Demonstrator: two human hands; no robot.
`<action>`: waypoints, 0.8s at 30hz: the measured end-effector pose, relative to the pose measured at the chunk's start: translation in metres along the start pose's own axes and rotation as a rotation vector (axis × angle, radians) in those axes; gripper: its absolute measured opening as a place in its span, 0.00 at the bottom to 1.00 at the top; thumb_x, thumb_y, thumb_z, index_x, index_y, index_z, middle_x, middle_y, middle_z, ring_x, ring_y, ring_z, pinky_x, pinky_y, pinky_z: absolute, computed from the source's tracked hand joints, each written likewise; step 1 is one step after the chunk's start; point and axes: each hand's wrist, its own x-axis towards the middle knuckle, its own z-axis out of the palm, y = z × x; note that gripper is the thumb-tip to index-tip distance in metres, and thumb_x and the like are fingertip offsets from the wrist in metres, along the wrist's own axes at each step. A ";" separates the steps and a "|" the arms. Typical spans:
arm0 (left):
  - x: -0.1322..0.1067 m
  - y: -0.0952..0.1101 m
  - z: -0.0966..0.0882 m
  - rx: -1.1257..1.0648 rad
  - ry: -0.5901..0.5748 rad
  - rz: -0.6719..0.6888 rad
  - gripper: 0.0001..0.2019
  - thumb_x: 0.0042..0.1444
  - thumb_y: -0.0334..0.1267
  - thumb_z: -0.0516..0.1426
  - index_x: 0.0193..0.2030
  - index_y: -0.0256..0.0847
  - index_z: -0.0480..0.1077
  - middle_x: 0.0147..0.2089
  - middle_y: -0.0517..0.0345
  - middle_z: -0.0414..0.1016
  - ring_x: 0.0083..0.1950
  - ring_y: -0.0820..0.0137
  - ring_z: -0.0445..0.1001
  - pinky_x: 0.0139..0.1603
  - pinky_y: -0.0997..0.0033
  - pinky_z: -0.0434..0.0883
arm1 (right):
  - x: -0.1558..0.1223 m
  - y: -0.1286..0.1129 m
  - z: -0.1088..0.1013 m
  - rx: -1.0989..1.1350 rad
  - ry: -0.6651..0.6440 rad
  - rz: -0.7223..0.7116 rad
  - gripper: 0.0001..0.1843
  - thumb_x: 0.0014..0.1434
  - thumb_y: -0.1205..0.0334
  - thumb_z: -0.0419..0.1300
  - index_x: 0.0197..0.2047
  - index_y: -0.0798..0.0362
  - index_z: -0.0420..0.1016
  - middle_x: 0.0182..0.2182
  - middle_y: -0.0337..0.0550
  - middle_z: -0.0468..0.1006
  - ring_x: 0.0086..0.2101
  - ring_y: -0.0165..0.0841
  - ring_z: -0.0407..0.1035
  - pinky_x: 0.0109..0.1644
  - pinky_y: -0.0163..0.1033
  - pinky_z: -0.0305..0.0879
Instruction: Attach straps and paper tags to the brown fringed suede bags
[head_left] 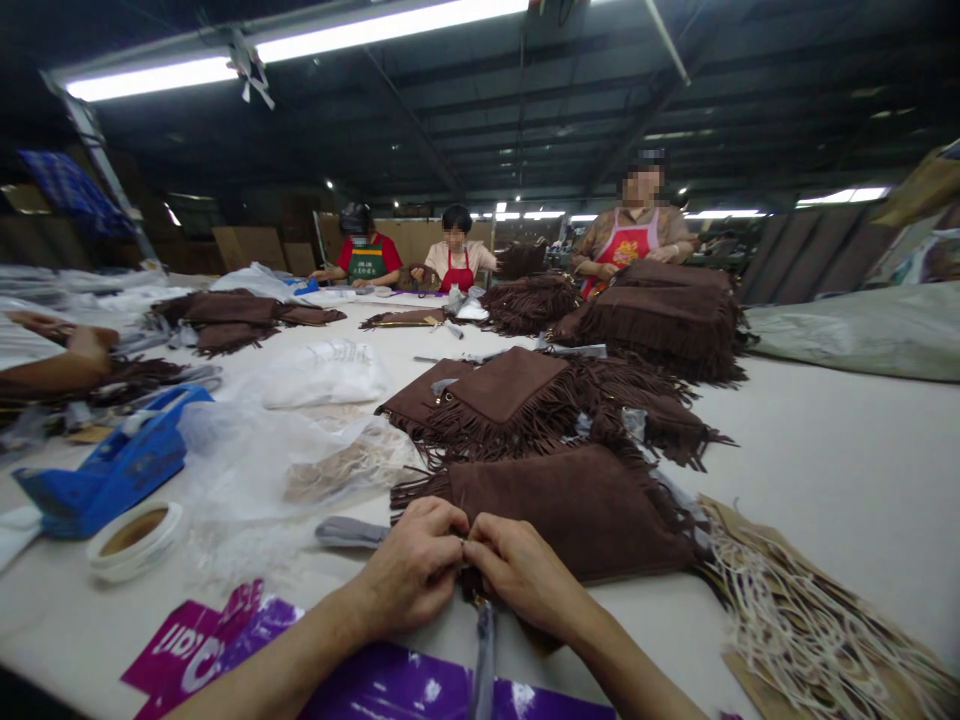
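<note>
My left hand (pixel 421 562) and my right hand (pixel 525 572) meet at the near edge of a dark brown fringed bag (pixel 570 510) lying flat. Both are closed in a pinch, fingertips almost touching. What they pinch is too small and covered to make out. Just below the fingers, a gold-coloured metal piece (pixel 475 598) shows at the end of a grey-wrapped strap (pixel 484 660), which runs toward me. Left of my left hand lies another grey-wrapped piece (pixel 351 532). More brown fringed bags (pixel 510 385) lie just behind.
A blue tape dispenser (pixel 112 465), a tape roll (pixel 135 540) and plastic bags with strings (pixel 349 470) lie left. Purple printed sheets (pixel 420 685) are in front; string tags (pixel 795 600) lie right. Tall bag stacks (pixel 660 315) and co-workers (pixel 454 255) are across the table; another person's arm (pixel 67 360) reaches in left.
</note>
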 end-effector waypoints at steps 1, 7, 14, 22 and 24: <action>0.001 0.000 -0.001 -0.041 0.025 -0.025 0.08 0.50 0.23 0.52 0.30 0.39 0.68 0.43 0.53 0.70 0.47 0.63 0.66 0.50 0.62 0.63 | -0.001 0.002 -0.002 0.058 0.000 -0.004 0.08 0.59 0.66 0.55 0.29 0.53 0.70 0.25 0.37 0.75 0.29 0.30 0.68 0.33 0.33 0.56; 0.008 0.003 -0.016 -0.299 0.192 -0.240 0.06 0.47 0.25 0.52 0.25 0.39 0.65 0.47 0.52 0.69 0.51 0.64 0.67 0.53 0.67 0.62 | -0.009 0.009 -0.010 0.409 -0.016 0.072 0.05 0.53 0.68 0.56 0.35 0.52 0.71 0.25 0.32 0.71 0.21 0.26 0.63 0.25 0.31 0.57; 0.016 0.015 -0.021 -0.400 0.254 -0.284 0.05 0.50 0.29 0.53 0.25 0.39 0.66 0.46 0.52 0.68 0.50 0.64 0.68 0.52 0.69 0.62 | -0.006 -0.007 0.010 0.339 0.096 -0.115 0.05 0.54 0.68 0.58 0.27 0.53 0.72 0.25 0.35 0.71 0.24 0.27 0.67 0.29 0.31 0.60; 0.012 0.007 -0.011 -0.367 0.116 -0.395 0.05 0.53 0.32 0.55 0.27 0.38 0.69 0.31 0.57 0.68 0.34 0.69 0.67 0.34 0.72 0.62 | 0.002 -0.004 0.012 0.677 0.085 0.137 0.13 0.52 0.51 0.58 0.28 0.53 0.69 0.17 0.32 0.67 0.15 0.23 0.55 0.19 0.30 0.50; 0.011 0.007 -0.007 -0.335 0.091 -0.407 0.04 0.50 0.29 0.56 0.26 0.38 0.70 0.32 0.57 0.69 0.34 0.70 0.68 0.33 0.73 0.62 | 0.002 -0.004 0.011 0.692 0.057 0.168 0.14 0.51 0.50 0.58 0.28 0.53 0.68 0.16 0.32 0.68 0.14 0.22 0.52 0.18 0.30 0.46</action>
